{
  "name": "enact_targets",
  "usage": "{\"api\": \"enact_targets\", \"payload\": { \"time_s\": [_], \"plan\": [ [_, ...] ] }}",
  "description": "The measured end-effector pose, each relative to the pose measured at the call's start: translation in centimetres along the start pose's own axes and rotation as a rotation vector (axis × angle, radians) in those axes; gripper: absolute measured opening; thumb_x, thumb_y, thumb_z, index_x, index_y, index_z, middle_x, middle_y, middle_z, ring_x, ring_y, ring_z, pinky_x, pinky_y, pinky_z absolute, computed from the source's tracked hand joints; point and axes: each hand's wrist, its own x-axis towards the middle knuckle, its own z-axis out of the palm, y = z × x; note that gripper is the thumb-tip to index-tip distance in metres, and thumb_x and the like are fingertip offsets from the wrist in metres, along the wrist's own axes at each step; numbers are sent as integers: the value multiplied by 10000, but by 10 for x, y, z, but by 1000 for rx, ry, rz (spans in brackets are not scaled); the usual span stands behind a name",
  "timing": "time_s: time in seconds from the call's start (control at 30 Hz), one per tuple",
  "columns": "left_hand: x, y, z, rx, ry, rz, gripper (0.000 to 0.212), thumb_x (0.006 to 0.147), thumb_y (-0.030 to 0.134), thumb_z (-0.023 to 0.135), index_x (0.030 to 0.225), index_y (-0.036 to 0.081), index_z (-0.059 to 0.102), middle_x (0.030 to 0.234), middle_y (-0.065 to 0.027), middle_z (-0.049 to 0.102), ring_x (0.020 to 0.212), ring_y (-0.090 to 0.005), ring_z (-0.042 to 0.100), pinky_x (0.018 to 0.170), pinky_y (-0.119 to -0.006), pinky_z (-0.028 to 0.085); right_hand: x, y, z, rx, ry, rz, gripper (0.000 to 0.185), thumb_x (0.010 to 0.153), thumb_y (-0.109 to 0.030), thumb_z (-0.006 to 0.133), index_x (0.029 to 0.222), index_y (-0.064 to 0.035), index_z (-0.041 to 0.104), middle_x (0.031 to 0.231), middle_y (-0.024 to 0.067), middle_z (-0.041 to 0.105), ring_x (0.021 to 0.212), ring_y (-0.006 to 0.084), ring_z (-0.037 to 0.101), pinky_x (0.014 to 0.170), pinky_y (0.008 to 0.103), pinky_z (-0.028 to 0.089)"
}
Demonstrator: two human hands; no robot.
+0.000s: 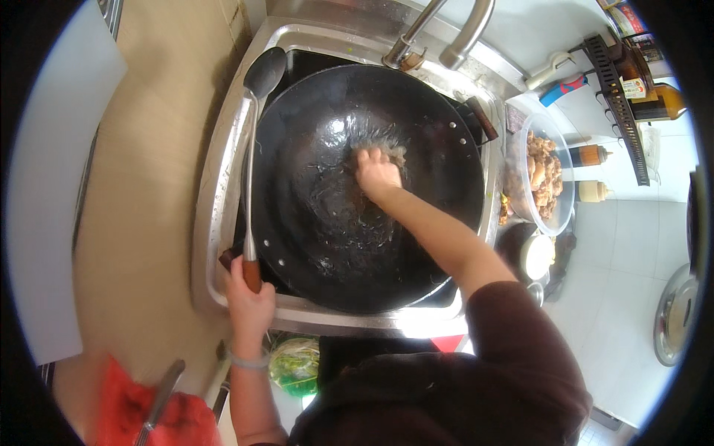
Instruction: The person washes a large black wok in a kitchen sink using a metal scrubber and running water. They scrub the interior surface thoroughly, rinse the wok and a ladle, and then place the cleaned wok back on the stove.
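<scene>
A large black wok (334, 223) with dark wooden side handles rests over a stainless steel sink, some water inside it. My right hand (379, 173) presses a greyish scouring pad (397, 153) against the wok's inner surface, its fingers curled over it. At the wok's lower left, my left hand (251, 301) is closed at the wooden handle of a long metal ladle or spatula (251, 184) and beside the wok's handle (228, 256); whether it grips both is not plain. The ladle's dark head (265, 72) lies at the sink's upper left corner.
A steel faucet (401, 53) stands behind the wok. At right are a clear plastic bowl (566, 184) of brown food pieces, sauce bottles and a black rack (619, 106). Wrapped greens (294, 365) lie below the sink; a red bag (184, 415) lies lower left.
</scene>
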Motion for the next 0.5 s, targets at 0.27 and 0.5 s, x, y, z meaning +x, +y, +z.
{"api": "enact_targets", "payload": {
  "time_s": [0.27, 0.5],
  "plan": [
    [4, 2, -3, -55, -34, -36, 538, 667, 28, 543, 1198, 35, 461, 1007, -221, 516, 924, -371, 528, 834, -416, 417, -2, 18, -10, 55, -109, -39, 265, 797, -170, 543, 1013, -30, 479, 1004, 206, 519, 863, 321, 597, 615, 380, 543],
    [5, 0, -5, -94, -65, -93, 526, 664, 21, 531, 1185, 32, 464, 946, -219, 538, 908, -377, 537, 813, -423, 420, -62, -29, -11, -33, -185, -142, 248, 794, -203, 559, 972, -42, 497, 934, 149, 535, 811, 296, 608, 598, 373, 529]
  ]
}}
